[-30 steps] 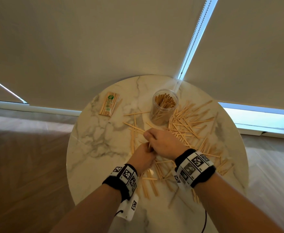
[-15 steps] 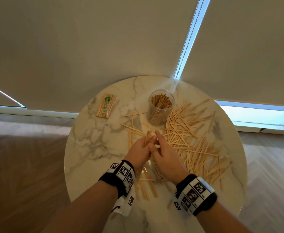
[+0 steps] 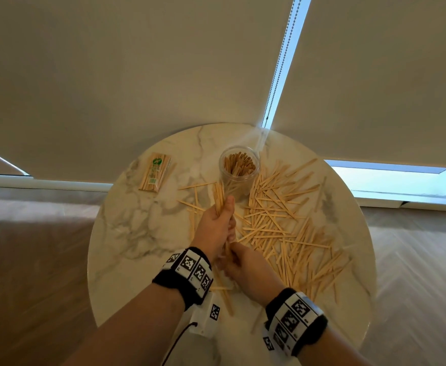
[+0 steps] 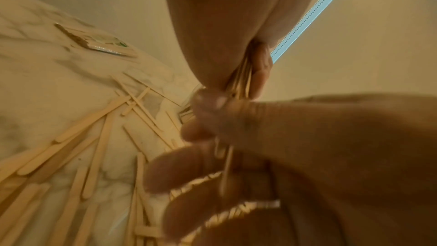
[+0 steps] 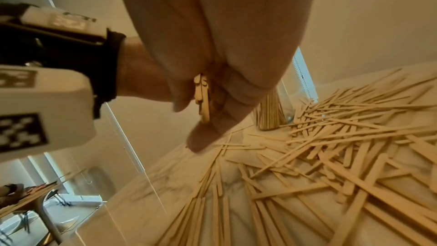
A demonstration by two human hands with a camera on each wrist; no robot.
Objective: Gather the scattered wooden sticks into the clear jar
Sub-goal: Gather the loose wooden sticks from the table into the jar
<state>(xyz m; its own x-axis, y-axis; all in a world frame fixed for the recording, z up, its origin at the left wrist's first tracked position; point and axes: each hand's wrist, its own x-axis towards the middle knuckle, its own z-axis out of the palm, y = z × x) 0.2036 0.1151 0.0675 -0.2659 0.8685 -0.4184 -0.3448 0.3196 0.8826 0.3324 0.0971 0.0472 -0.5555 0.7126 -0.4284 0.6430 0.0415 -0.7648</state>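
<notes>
The clear jar (image 3: 239, 171) stands at the back of the round marble table (image 3: 126, 233), partly filled with upright wooden sticks. Many loose sticks (image 3: 282, 223) lie scattered to its right and toward me. My left hand (image 3: 223, 215) grips a bundle of sticks (image 3: 219, 194) just in front of the jar, their top ends poking up past my thumb. My right hand (image 3: 232, 256) sits right below it and pinches the bundle's lower ends (image 5: 202, 100). In the left wrist view the bundle (image 4: 241, 78) runs out of my left palm into the right hand's fingers (image 4: 189, 132).
A sealed packet of sticks (image 3: 155, 175) lies at the table's back left. A few sticks (image 3: 195, 204) lie left of the jar, and more lie under my wrists (image 3: 227, 299). Roller blinds with a bead chain (image 3: 277, 75) hang behind the table.
My right hand has drawn back from over the left hand to below it, at the bundle's lower ends. My left hand has risen toward the jar with the bundle standing up.
</notes>
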